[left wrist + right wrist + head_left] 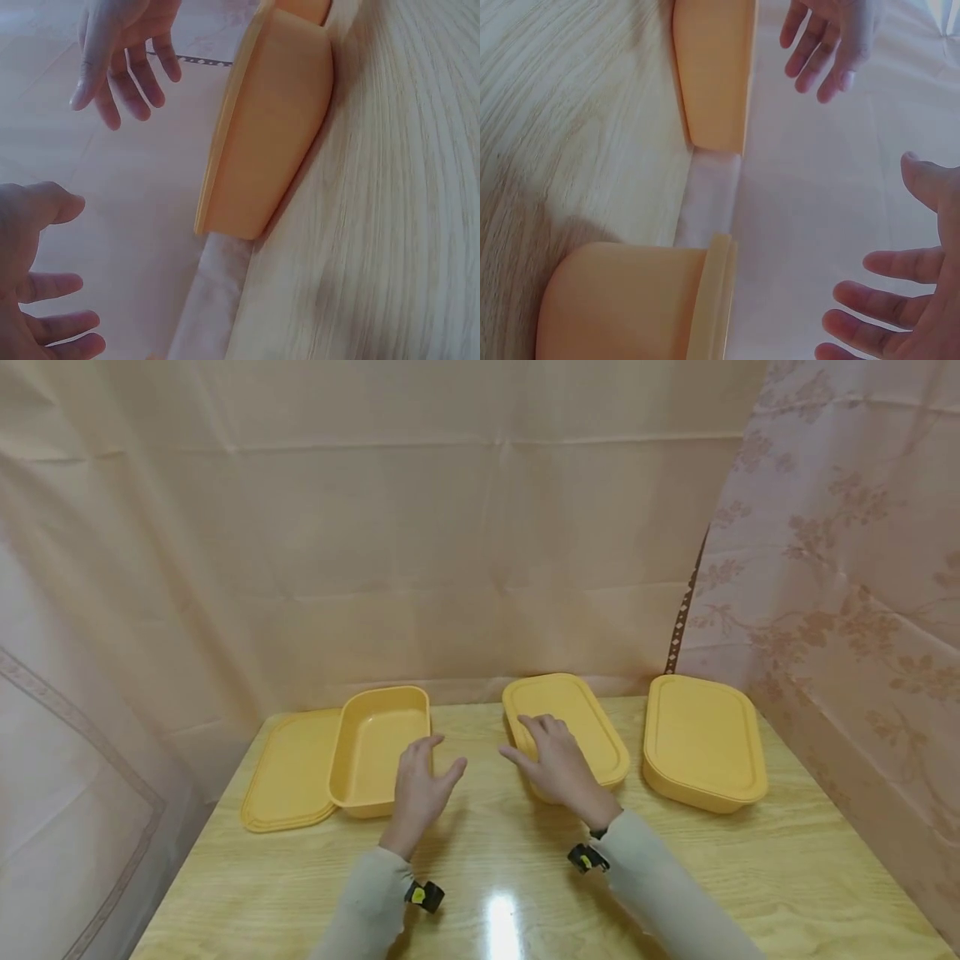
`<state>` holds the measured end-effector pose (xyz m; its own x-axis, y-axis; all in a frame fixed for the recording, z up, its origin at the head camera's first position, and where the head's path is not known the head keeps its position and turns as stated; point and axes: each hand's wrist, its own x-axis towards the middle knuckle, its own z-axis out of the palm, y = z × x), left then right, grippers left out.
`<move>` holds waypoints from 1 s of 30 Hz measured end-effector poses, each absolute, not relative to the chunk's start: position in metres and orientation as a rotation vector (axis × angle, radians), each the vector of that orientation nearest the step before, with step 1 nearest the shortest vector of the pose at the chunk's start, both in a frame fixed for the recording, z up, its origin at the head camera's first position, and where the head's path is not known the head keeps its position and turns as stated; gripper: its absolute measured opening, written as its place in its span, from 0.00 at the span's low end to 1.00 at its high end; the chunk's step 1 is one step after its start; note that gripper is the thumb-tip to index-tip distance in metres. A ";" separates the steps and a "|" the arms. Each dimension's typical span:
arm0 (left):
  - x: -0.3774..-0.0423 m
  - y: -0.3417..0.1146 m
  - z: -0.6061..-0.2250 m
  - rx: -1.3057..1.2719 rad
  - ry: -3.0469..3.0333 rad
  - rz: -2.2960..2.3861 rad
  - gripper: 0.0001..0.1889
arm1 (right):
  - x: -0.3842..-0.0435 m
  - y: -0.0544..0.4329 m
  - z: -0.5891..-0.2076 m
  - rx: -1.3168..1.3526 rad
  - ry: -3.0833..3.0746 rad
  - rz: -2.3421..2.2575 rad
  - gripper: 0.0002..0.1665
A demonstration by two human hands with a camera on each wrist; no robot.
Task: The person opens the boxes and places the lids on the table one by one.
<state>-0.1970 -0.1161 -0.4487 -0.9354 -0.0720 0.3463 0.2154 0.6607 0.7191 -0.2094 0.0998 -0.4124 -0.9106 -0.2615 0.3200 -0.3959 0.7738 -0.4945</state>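
Left hand [422,789] and right hand [557,767] both up over the desk [487,852], fingers spread, left near the open box [371,752], right above the middle lidded box [573,714]. Right wrist view shows air between hands and boxes, and crops the lidded one. Head view alone gets the loose lid [291,777], right edge hidden by the open box. Far right: second lidded box [703,739].

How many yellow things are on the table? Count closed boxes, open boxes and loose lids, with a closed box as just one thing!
Closed boxes: 2, the middle box and the right-hand box
Open boxes: 1, the left-hand box
Loose lids: 1, the flat lid
Total: 4
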 end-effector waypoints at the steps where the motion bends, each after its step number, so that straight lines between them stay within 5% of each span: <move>1: -0.197 -0.115 -0.450 -0.115 -2.536 -1.162 0.29 | -0.209 0.101 -0.413 0.516 -2.729 0.835 0.38; 30: -0.199 -0.092 -0.460 -0.197 -2.601 -1.167 0.30 | -0.211 0.124 -0.425 0.478 -2.778 0.789 0.40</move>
